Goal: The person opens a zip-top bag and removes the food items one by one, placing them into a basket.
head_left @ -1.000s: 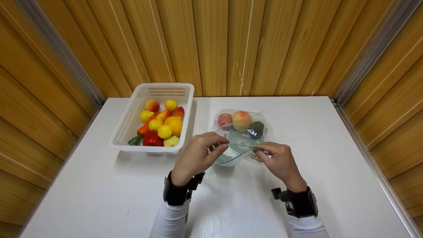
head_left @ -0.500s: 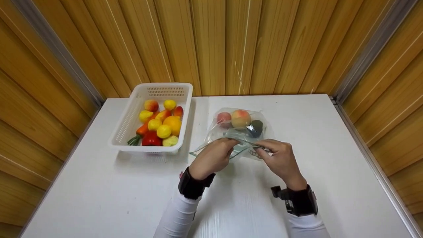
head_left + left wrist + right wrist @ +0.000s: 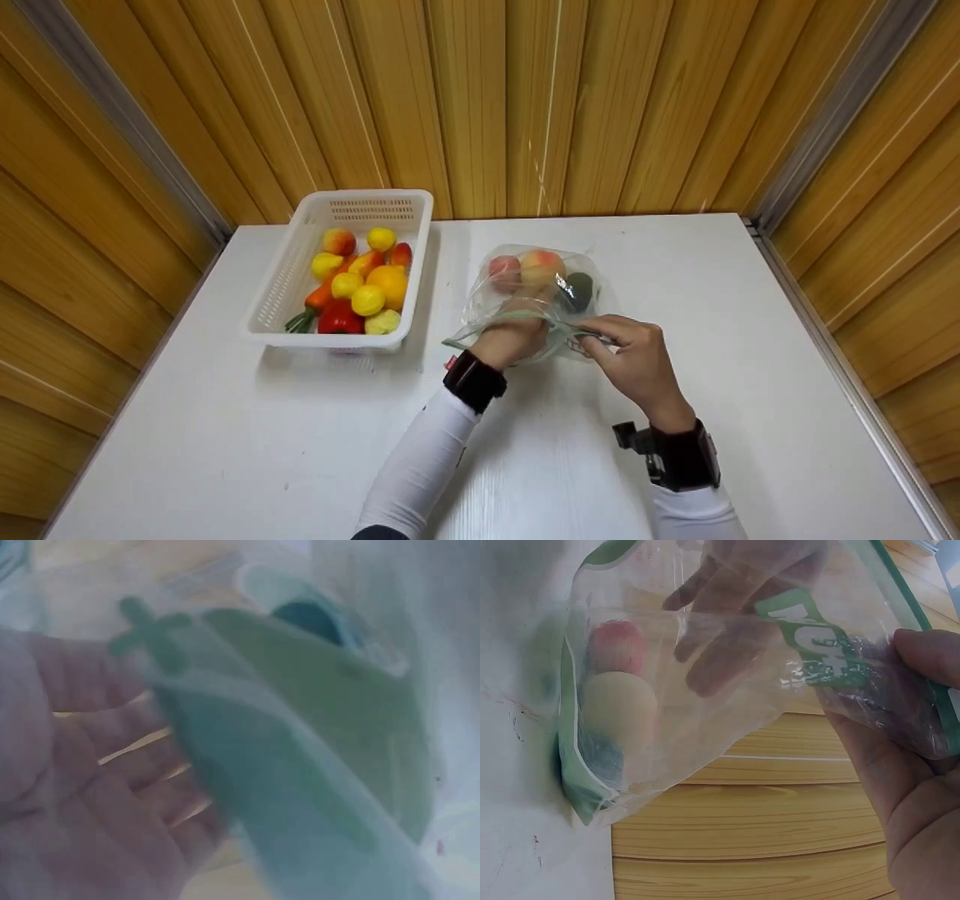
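Observation:
A clear zip bag [image 3: 480, 304] with a green edge lies on the white table. Inside it sit a pinkish-red round fruit [image 3: 505, 274], a peach [image 3: 551, 260] and a dark green fruit [image 3: 578, 291], perhaps an avocado. My left hand [image 3: 521, 324] reaches through the bag's mouth, its fingers extended near the peach; whether they touch is hidden. In the left wrist view, the palm and straight fingers of the left hand [image 3: 112, 757] show beside green-printed film. My right hand [image 3: 636, 356] pinches the bag's right rim between thumb and fingers, holding the mouth apart.
To the left stands a white plastic basket [image 3: 330, 340] with toy-like produce: lemons [image 3: 367, 300], an orange [image 3: 390, 283], a red pepper [image 3: 341, 317] and a carrot [image 3: 319, 298]. Wood-patterned panels [image 3: 480, 112] wall the table's back and sides.
My left hand has let go of the bag's near rim and moved forward and right, into the bag up to the wrist. My right hand keeps its hold on the rim, nearly unmoved.

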